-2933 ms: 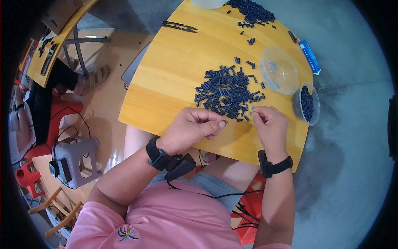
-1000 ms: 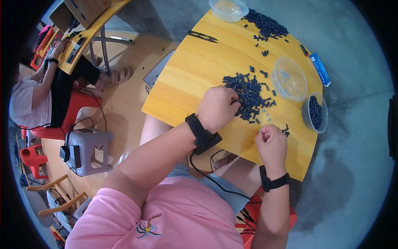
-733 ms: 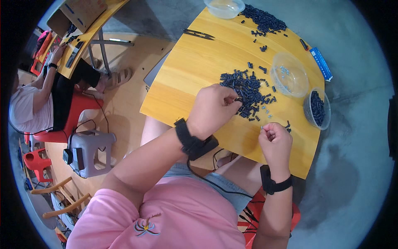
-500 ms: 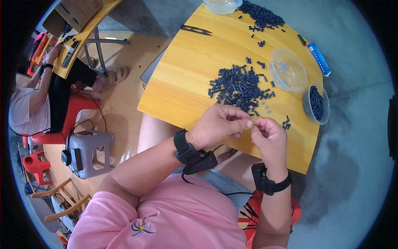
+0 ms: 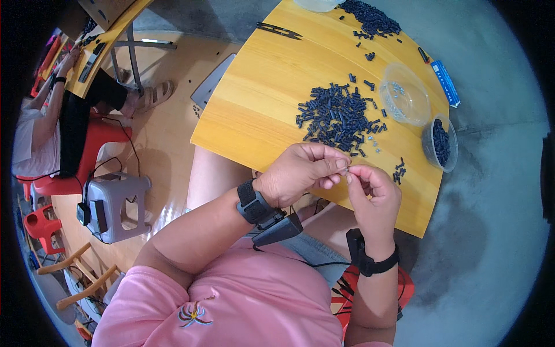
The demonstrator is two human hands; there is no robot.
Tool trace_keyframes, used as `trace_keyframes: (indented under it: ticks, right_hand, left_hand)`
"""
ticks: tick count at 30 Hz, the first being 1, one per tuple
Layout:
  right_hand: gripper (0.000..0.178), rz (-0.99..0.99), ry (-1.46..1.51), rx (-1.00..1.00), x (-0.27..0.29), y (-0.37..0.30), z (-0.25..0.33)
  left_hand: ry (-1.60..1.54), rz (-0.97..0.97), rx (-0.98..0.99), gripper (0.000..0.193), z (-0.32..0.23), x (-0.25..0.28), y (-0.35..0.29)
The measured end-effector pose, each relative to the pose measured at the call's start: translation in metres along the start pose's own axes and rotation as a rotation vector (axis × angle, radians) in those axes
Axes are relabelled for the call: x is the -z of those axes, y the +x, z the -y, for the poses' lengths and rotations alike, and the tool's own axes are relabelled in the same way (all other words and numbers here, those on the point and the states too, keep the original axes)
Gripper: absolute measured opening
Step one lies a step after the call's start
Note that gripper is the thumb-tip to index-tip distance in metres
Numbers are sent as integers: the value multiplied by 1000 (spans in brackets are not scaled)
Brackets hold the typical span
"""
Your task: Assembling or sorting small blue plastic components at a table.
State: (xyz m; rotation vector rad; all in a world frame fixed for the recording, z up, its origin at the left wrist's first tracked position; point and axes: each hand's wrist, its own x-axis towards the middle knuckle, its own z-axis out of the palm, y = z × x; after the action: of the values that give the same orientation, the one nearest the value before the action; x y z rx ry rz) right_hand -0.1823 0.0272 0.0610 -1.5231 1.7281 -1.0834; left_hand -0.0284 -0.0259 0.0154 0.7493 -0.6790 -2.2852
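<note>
My left hand [image 5: 300,172] and my right hand [image 5: 374,192] meet fingertip to fingertip above the near edge of the yellow table [image 5: 254,104]. Both are closed in a pinch. Between the fingertips shows a tiny light-coloured, metallic-looking piece, too small to name. Just beyond the hands spreads a pile of small dark cylindrical parts [image 5: 335,115]. A few small silvery pieces [image 5: 374,143] lie at its right edge. Several more dark parts [image 5: 399,171] sit right of my right hand.
A clear bowl [image 5: 417,115] holds small silvery pieces; a clear tub [image 5: 441,144] is filled with dark parts. Farther back are another dark pile [image 5: 370,18], black thread snips [image 5: 280,30] and a blue box [image 5: 444,82]. A person [image 5: 46,127] sits at a table on the left.
The view has shifted slightly. The small light piece between my fingertips now shows; both hands stay pinched together in nearly the same place.
</note>
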Motion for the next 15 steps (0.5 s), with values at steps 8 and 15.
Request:
trace_keyframes:
  ticks: [8, 15]
  right_hand:
    - [8, 17, -138, 128, -2, 0, 8]
    - [7, -21, -139, 143, -5, -1, 8]
  left_hand:
    - [-59, 65, 16, 18, 2, 4, -1]
    - [-73, 82, 5, 18, 6, 4, 1]
